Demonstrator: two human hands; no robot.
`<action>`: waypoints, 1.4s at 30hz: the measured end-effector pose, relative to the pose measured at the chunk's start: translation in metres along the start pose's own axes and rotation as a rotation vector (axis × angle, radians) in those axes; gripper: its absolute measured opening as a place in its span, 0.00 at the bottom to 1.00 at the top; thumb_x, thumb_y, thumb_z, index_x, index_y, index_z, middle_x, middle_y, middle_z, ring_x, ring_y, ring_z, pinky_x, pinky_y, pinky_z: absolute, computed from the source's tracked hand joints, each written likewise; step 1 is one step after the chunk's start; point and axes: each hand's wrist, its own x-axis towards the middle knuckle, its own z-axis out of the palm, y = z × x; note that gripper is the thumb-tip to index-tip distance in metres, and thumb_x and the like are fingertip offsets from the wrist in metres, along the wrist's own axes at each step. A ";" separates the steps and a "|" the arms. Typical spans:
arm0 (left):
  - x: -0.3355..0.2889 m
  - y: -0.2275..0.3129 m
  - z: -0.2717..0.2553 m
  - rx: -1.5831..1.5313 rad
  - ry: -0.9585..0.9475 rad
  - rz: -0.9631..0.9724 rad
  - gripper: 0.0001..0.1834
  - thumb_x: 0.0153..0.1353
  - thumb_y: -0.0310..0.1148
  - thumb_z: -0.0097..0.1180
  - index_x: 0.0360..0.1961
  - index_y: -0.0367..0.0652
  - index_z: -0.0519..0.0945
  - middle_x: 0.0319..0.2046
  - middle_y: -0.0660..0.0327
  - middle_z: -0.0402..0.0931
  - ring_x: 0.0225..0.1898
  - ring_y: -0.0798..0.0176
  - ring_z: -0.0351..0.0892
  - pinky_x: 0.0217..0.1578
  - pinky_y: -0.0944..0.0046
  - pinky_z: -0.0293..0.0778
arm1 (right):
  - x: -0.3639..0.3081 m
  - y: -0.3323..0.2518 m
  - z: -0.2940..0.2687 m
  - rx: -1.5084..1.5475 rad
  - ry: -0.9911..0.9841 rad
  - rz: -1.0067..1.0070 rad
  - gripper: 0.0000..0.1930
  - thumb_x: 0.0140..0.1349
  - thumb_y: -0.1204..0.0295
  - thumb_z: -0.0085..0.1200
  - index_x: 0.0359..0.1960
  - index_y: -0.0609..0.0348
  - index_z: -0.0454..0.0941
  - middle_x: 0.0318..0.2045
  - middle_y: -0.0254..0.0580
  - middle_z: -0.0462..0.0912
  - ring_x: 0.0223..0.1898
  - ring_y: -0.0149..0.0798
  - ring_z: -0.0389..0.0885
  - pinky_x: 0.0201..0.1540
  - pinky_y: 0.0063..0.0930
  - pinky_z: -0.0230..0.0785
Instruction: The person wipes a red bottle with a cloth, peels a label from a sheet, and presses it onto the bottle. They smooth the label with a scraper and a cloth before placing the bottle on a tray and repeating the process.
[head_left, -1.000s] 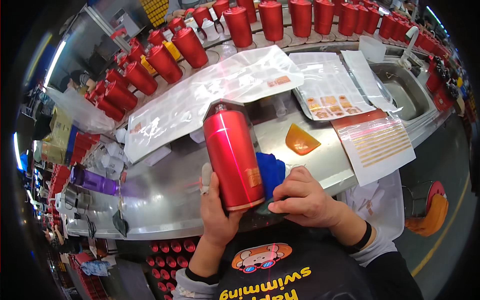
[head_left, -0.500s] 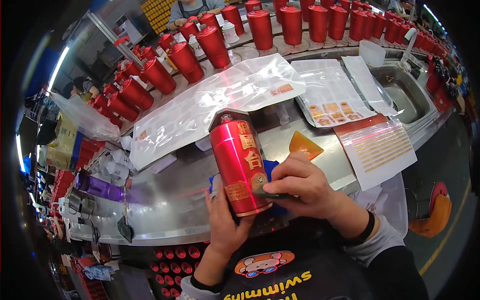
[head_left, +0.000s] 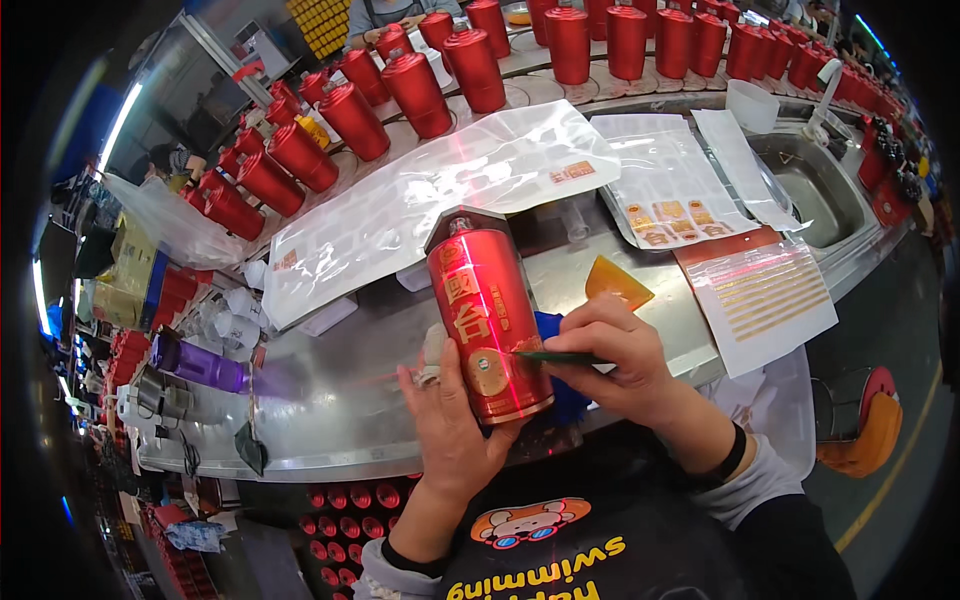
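A glossy red bottle (head_left: 484, 290) with gold characters leans tilted on a dark angled rest, above a bunched blue cloth (head_left: 566, 397). My left hand (head_left: 450, 430) is wrapped round its lower left side, pale covers on some fingertips. In my right hand (head_left: 620, 365), fingers and thumb pinch a thin dark green scraper (head_left: 560, 356). The scraper's tip is at the bottle's right side, beside a round gold label (head_left: 487, 371); whether it touches is hard to tell. Just beyond my right knuckles lies an amber triangular scraper (head_left: 617, 285).
Clear plastic-like sheets (head_left: 440, 190) and a sheet of gold stickers (head_left: 685, 222) lie across the steel bench. To the right are gold strips (head_left: 765, 305) and a sink (head_left: 815, 185). Red bottles (head_left: 415, 95) line a conveyor behind. A purple bottle (head_left: 205, 365) lies left.
The held bottle has turned, carrying its large characters leftward and showing more of the round label. The green scraper is now higher, at the bottle's right side. Conveyor bottles have shifted.
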 end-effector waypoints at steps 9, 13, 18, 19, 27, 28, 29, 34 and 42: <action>-0.012 -0.020 0.007 -0.160 -0.079 -0.030 0.51 0.60 0.58 0.55 0.69 0.29 0.50 0.68 0.41 0.54 0.69 0.41 0.55 0.67 0.37 0.38 | 0.005 -0.003 -0.009 -0.061 -0.156 -0.129 0.17 0.43 0.76 0.67 0.37 0.49 0.81 0.35 0.33 0.77 0.36 0.40 0.74 0.40 0.35 0.61; -0.004 -0.012 0.000 -0.095 -0.076 -0.003 0.53 0.60 0.60 0.55 0.68 0.26 0.49 0.66 0.39 0.57 0.66 0.39 0.61 0.66 0.33 0.38 | -0.004 -0.010 -0.010 0.167 -0.365 -0.148 0.12 0.50 0.73 0.66 0.37 0.53 0.81 0.33 0.35 0.78 0.36 0.39 0.76 0.38 0.33 0.64; -0.004 -0.013 0.006 -0.008 -0.038 0.082 0.54 0.58 0.58 0.58 0.68 0.25 0.50 0.66 0.39 0.58 0.66 0.39 0.61 0.65 0.33 0.40 | -0.004 0.001 0.008 0.179 -0.089 0.429 0.12 0.60 0.67 0.61 0.40 0.63 0.77 0.26 0.46 0.80 0.26 0.37 0.80 0.30 0.27 0.70; -0.006 -0.015 0.008 -0.087 -0.039 0.029 0.54 0.58 0.58 0.58 0.68 0.25 0.50 0.66 0.40 0.57 0.65 0.39 0.62 0.66 0.34 0.40 | -0.008 0.008 0.009 0.077 -0.001 0.483 0.12 0.60 0.67 0.61 0.38 0.63 0.77 0.26 0.47 0.80 0.26 0.36 0.79 0.30 0.27 0.70; -0.020 -0.031 0.015 -0.192 -0.164 -0.055 0.53 0.61 0.57 0.55 0.68 0.24 0.47 0.67 0.36 0.52 0.70 0.36 0.51 0.67 0.37 0.38 | -0.010 0.015 0.012 0.050 0.169 0.588 0.12 0.63 0.66 0.60 0.37 0.62 0.75 0.27 0.35 0.78 0.29 0.24 0.75 0.31 0.24 0.68; -0.020 -0.031 0.017 -0.188 -0.159 -0.063 0.53 0.61 0.57 0.55 0.68 0.24 0.47 0.67 0.36 0.52 0.70 0.36 0.51 0.67 0.37 0.38 | -0.012 0.011 0.014 0.054 0.160 0.586 0.12 0.63 0.66 0.60 0.37 0.62 0.75 0.27 0.35 0.78 0.29 0.24 0.75 0.31 0.24 0.68; -0.019 -0.029 0.020 -0.297 -0.088 -0.096 0.52 0.60 0.55 0.57 0.69 0.25 0.49 0.67 0.38 0.55 0.68 0.37 0.54 0.67 0.42 0.45 | -0.012 0.004 0.015 0.323 0.123 0.644 0.11 0.63 0.66 0.59 0.37 0.62 0.76 0.26 0.33 0.78 0.29 0.22 0.74 0.31 0.23 0.68; -0.023 -0.024 0.012 -0.387 -0.038 -0.257 0.55 0.56 0.55 0.64 0.69 0.26 0.48 0.68 0.40 0.54 0.67 0.39 0.57 0.65 0.45 0.54 | -0.014 0.004 0.014 0.334 0.041 0.734 0.12 0.63 0.66 0.61 0.38 0.63 0.75 0.25 0.30 0.78 0.29 0.20 0.73 0.32 0.17 0.68; -0.005 -0.017 -0.004 -0.028 0.096 0.143 0.54 0.52 0.51 0.68 0.68 0.27 0.52 0.59 0.40 0.67 0.61 0.38 0.66 0.65 0.33 0.44 | -0.015 -0.001 0.015 0.559 0.029 0.755 0.12 0.64 0.64 0.60 0.38 0.60 0.74 0.29 0.27 0.78 0.30 0.18 0.73 0.32 0.15 0.68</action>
